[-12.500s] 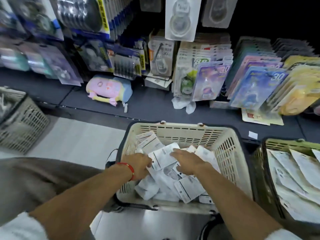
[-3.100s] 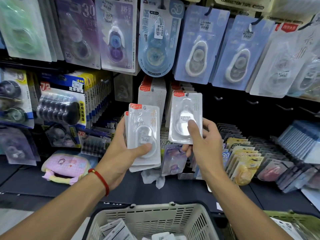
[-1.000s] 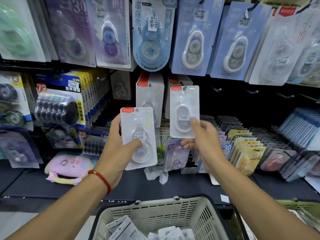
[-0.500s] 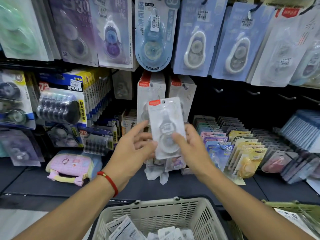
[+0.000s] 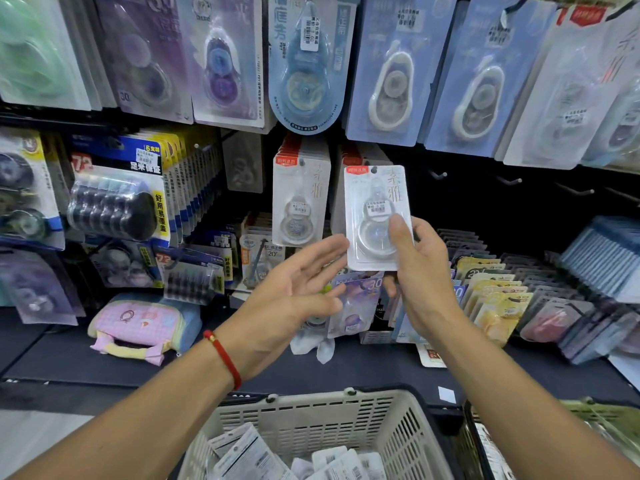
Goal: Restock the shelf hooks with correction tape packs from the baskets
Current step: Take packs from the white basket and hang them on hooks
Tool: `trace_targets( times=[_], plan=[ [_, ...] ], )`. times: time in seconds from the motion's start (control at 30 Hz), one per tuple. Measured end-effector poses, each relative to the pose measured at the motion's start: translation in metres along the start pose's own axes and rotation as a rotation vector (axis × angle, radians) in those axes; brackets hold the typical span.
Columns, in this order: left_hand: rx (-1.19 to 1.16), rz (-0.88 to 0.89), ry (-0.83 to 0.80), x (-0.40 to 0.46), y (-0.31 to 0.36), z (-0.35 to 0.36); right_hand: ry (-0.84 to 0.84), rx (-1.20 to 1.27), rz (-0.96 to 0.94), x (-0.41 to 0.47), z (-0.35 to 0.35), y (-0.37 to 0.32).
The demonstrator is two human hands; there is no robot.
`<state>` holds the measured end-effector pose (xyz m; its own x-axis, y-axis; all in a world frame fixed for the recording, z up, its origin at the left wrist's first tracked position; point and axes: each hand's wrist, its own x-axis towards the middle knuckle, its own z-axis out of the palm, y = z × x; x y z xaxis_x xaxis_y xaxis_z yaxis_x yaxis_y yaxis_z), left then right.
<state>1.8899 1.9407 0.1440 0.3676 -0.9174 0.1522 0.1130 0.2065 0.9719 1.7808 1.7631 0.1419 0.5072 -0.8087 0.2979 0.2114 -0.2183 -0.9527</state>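
Right hand (image 5: 420, 271) pinches pack (image 5: 377, 216) upright, its top edge level with hung packs (image 5: 300, 195) to its left. Left hand (image 5: 294, 292) empty, fingers spread, beside its lower edge. Basket (image 5: 311, 420) below.

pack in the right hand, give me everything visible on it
The correction tape pack is a white card under a clear plastic blister, with a red label at top left, a hang hole at top centre, pale printed characters at upper right and a small barcode sticker on the translucent dispenser. It is held upright, facing the camera, in front of the hanging row of matching packs. The right hand grips its lower right, thumb on the front. The left hand is open beside it, not clearly touching.
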Motion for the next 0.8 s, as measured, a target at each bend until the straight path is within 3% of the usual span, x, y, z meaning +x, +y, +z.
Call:
trace_targets(
  times=[0.13, 0.23, 0.33, 0.5, 0.6, 0.7, 0.8],
  plan=[
    [0.043, -0.014, 0.018, 0.005, -0.003, -0.004, -0.037, -0.064, 0.082, 0.006, -0.003, 0.007],
    [0.385, -0.054, 0.092, 0.007, -0.018, -0.017, -0.045, -0.134, 0.334, 0.008, -0.010, 0.025],
    [0.667, -0.166, 0.052, -0.002, -0.036, -0.044, -0.129, -0.299, 0.570, -0.004, -0.021, 0.052],
    [1.009, -0.353, -0.103, -0.034, -0.056, -0.086, -0.739, -0.883, 0.509, -0.051, -0.033, 0.095],
    [1.249, -0.458, -0.248, -0.064, -0.080, -0.096, -1.120, -1.213, 0.366, -0.078, -0.022, 0.114],
    [1.492, -0.566, -0.440, -0.098, -0.113, -0.104, -1.306, -1.389, 0.245, -0.108, -0.004, 0.148],
    [1.623, -0.655, -0.499, -0.129, -0.144, -0.120, -1.318, -1.335, 0.300, -0.142, 0.020, 0.189]
  ],
)
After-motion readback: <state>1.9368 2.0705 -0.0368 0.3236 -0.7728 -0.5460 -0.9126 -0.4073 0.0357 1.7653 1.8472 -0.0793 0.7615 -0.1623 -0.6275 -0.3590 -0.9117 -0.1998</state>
